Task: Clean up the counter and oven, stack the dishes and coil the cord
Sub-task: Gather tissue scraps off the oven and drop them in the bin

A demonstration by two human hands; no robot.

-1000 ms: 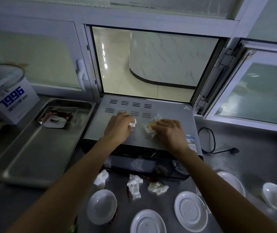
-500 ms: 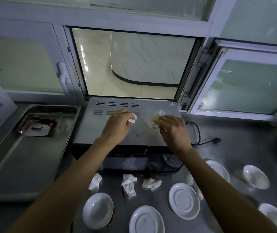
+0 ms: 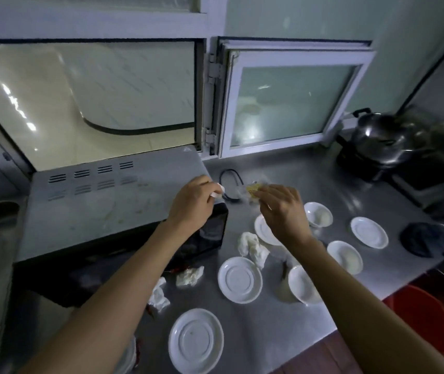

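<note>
The grey oven (image 3: pixel 102 211) stands at the left of the steel counter (image 3: pixel 283 314). Over its right edge my left hand (image 3: pixel 192 203) pinches a small white scrap (image 3: pixel 218 191). Beside it, my right hand (image 3: pixel 283 211) holds a yellow clear wrapper (image 3: pixel 253 190) above the counter. The black cord (image 3: pixel 231 184) lies looped behind both hands. Several white saucers, such as one (image 3: pixel 239 279) and another (image 3: pixel 196 340), and small bowls (image 3: pixel 318 214) are spread over the counter. Crumpled tissues (image 3: pixel 252 247) (image 3: pixel 188 276) (image 3: pixel 159 295) lie among them, with red chilli bits by the oven's front.
A dark lidded pot (image 3: pixel 380 141) on a black cooker stands at the back right. A dark cloth in a metal dish (image 3: pixel 428 238) sits at the counter's right edge. A red bucket (image 3: pixel 431 319) is on the floor below. An open window (image 3: pixel 94 98) is behind the oven.
Both hands have lifted off the oven top and moved right with the scrap and wrapper. The view has swung right, showing the pot, more dishes and the bucket.
</note>
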